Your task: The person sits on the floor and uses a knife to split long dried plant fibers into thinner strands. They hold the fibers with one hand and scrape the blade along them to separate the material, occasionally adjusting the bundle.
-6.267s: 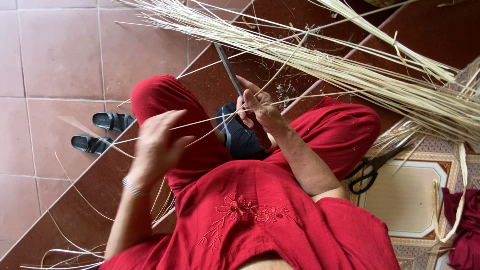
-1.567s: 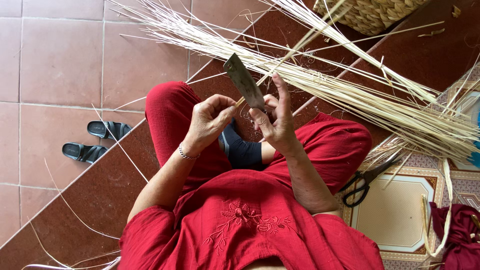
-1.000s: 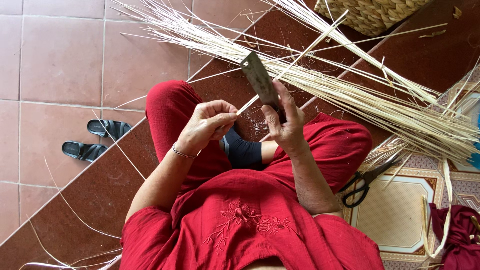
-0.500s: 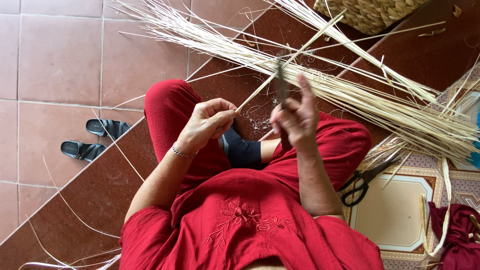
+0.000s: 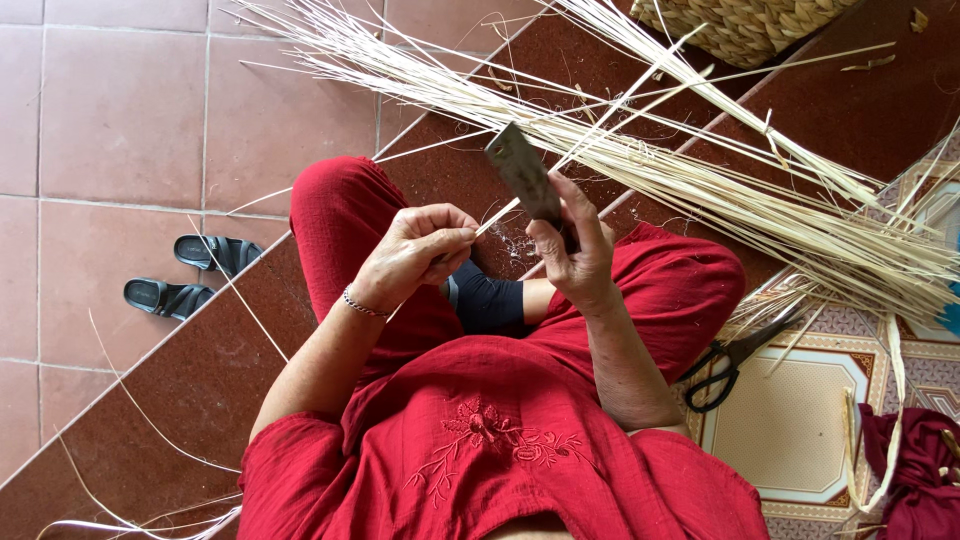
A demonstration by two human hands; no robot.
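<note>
I sit on the floor in red clothes, knees apart. My left hand (image 5: 412, 250) pinches the near end of a thin pale reed strip (image 5: 600, 125) that runs up and to the right toward the pile. My right hand (image 5: 578, 248) grips a flat grey knife (image 5: 522, 176) with its blade pointing up and left, resting against the strip just beyond my left fingers. A dark sleeve (image 5: 487, 300) shows between my forearms.
A long bundle of pale reed strips (image 5: 700, 170) crosses the tiled floor from upper left to right. A woven basket (image 5: 750, 25) stands at the top right. Black scissors (image 5: 728, 362) lie by my right knee, black sandals (image 5: 190, 272) at left, a dark red cloth (image 5: 915, 470) at bottom right.
My right hand has worked the knife along the strip, out to the right and back; the blade now shows its flat face again. My left hand has kept its pinch in place.
</note>
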